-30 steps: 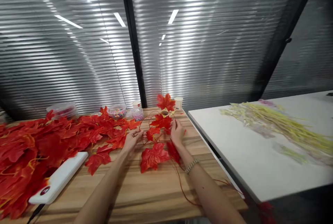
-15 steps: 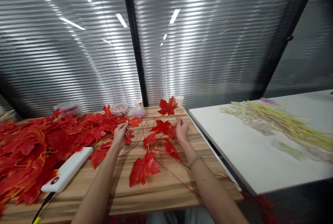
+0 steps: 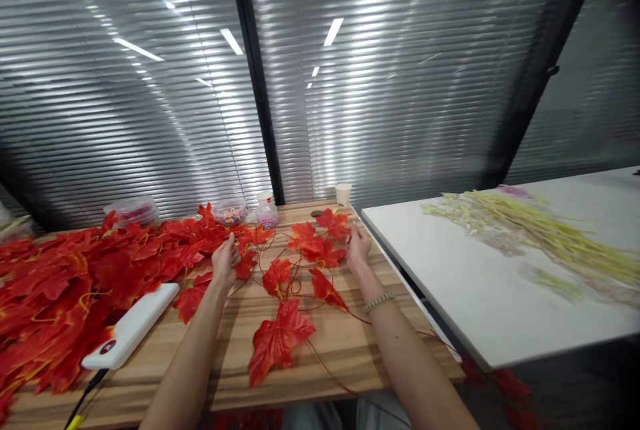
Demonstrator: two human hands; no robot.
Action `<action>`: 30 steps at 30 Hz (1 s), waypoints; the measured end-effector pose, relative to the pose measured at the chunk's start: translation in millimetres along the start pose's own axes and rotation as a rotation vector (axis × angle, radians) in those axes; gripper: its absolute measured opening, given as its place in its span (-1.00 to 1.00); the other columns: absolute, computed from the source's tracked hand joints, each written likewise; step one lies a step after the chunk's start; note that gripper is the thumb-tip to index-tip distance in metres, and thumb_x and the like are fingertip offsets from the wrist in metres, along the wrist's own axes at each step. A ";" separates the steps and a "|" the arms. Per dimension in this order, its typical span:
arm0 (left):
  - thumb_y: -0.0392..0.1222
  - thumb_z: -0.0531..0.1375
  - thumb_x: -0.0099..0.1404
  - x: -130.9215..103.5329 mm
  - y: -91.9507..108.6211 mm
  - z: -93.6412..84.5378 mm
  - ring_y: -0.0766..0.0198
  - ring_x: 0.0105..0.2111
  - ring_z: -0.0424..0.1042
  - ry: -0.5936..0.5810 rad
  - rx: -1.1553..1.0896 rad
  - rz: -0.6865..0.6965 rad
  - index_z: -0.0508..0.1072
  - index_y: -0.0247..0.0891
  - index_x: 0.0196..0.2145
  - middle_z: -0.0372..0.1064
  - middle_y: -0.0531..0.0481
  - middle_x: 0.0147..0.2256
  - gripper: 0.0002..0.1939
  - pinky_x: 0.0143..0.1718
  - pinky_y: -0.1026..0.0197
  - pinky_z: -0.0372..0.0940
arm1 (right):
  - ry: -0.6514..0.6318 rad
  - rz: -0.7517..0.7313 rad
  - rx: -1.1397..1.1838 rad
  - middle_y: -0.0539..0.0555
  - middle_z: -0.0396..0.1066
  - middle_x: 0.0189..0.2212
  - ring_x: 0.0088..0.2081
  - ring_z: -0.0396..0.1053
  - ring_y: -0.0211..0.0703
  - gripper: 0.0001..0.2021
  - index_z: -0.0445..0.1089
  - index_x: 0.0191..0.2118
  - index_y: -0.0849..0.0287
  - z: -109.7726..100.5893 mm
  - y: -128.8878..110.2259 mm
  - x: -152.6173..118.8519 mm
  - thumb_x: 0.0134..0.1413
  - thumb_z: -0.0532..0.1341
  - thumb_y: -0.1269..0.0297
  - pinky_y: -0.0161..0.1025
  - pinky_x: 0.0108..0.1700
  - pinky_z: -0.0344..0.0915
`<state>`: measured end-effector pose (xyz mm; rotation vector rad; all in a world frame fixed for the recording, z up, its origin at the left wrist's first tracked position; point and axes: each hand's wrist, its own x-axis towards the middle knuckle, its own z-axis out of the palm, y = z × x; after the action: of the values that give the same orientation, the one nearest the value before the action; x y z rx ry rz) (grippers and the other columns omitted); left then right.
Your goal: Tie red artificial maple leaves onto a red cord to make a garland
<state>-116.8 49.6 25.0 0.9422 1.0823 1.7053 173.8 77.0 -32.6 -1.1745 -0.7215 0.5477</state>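
Note:
My left hand is closed in a pinch beside the edge of the leaf pile; what its fingertips hold is too small to make out. Across the wooden table, my right hand has its fingers closed at the right end of a leaf garland, next to a red maple leaf. Between the hands lie more artificial maple leaves, among them one curled leaf and a large one nearest me. A thin dark-red cord loops among them and trails under my right forearm.
A heap of red leaves covers the table's left side, with a white power bank and cable in front. Tubs of beads and a paper cup stand at the back. Yellow stems lie on the white table.
The raised leaf near my right hand has come down onto the others. My right hand has shifted slightly right, my left slightly left. The nearest leaf has spread and moved a little toward me.

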 end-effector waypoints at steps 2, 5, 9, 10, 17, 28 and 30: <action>0.06 0.29 -0.14 -0.7 -0.7 -0.2 0.58 -0.79 -0.23 -0.012 0.020 -0.020 0.08 -0.25 -0.64 -0.23 0.31 -0.74 -0.53 -0.79 0.41 -0.29 | -0.070 -0.023 -0.042 -0.03 0.20 -0.76 -0.72 0.11 -0.32 -0.47 0.35 -0.44 0.31 3.0 -0.7 -2.8 0.04 -0.08 -0.10 -0.36 -0.64 0.08; 0.05 0.31 -0.17 -1.2 -3.1 0.1 0.59 -0.79 -0.23 -0.022 0.053 -0.030 0.08 -0.26 -0.66 -0.21 0.30 -0.75 -0.52 -0.78 0.41 -0.28 | -0.199 -0.095 -0.128 0.03 0.32 -0.66 -0.63 0.22 -0.27 -0.56 0.38 -0.43 0.29 8.0 -2.6 -9.9 -0.02 0.04 -0.05 -0.36 -0.56 0.15; 0.05 0.31 -0.20 2.7 -7.5 -2.0 0.58 -0.78 -0.15 0.057 0.103 0.003 0.21 -0.29 -0.60 -0.12 0.29 -0.74 -0.58 -0.75 0.41 -0.20 | -0.356 -0.224 -0.264 0.05 0.41 -0.53 -0.49 0.32 -0.22 -0.75 0.42 -0.42 0.23 11.6 -5.0 -19.0 -0.12 0.18 0.12 -0.33 -0.40 0.21; 0.03 0.30 -0.20 4.4 -8.9 -3.1 0.56 -0.77 -0.10 0.096 0.121 0.014 0.25 -0.30 -0.57 -0.05 0.27 -0.73 -0.60 -0.74 0.41 -0.15 | -0.382 -0.253 -0.301 0.05 0.42 -0.51 -0.48 0.32 -0.22 -0.79 0.43 -0.43 0.22 11.7 -5.5 -20.6 -0.12 0.18 0.17 -0.32 -0.38 0.22; -0.17 0.26 -0.13 7.7 -18.8 -5.4 0.37 -0.54 0.27 0.261 0.302 0.105 0.38 -0.33 -0.46 0.33 0.01 -0.48 -0.76 -0.53 0.33 0.17 | -0.427 -0.388 -0.501 0.09 0.40 -0.40 -0.39 0.30 -0.19 -0.85 0.43 -0.38 0.22 9.4 -5.2 -23.1 -0.09 0.12 0.37 -0.28 -0.28 0.19; -0.06 0.25 -0.04 -25.7 -14.6 29.6 0.21 -0.32 0.36 -0.156 0.511 0.276 0.45 -0.29 -0.37 0.41 -0.07 -0.34 -0.71 -0.26 0.23 0.23 | -0.332 -0.433 -0.610 0.10 0.38 -0.34 -0.32 0.30 -0.15 -0.79 0.42 -0.34 0.19 9.4 -5.6 -23.1 -0.03 0.05 0.40 -0.28 -0.26 0.17; -0.05 0.25 -0.03 -31.7 -18.5 34.1 0.21 -0.32 0.36 -0.329 0.567 0.248 0.46 -0.29 -0.34 0.41 -0.07 -0.33 -0.69 -0.26 0.23 0.24 | -0.315 -0.443 -0.619 0.10 0.38 -0.34 -0.32 0.29 -0.15 -0.79 0.42 -0.34 0.19 8.7 -8.0 -24.7 -0.03 0.05 0.41 -0.28 -0.27 0.17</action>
<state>-70.6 33.2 14.7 1.7089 1.2848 1.3742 151.1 62.2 -28.4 -1.4467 -1.4500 0.1271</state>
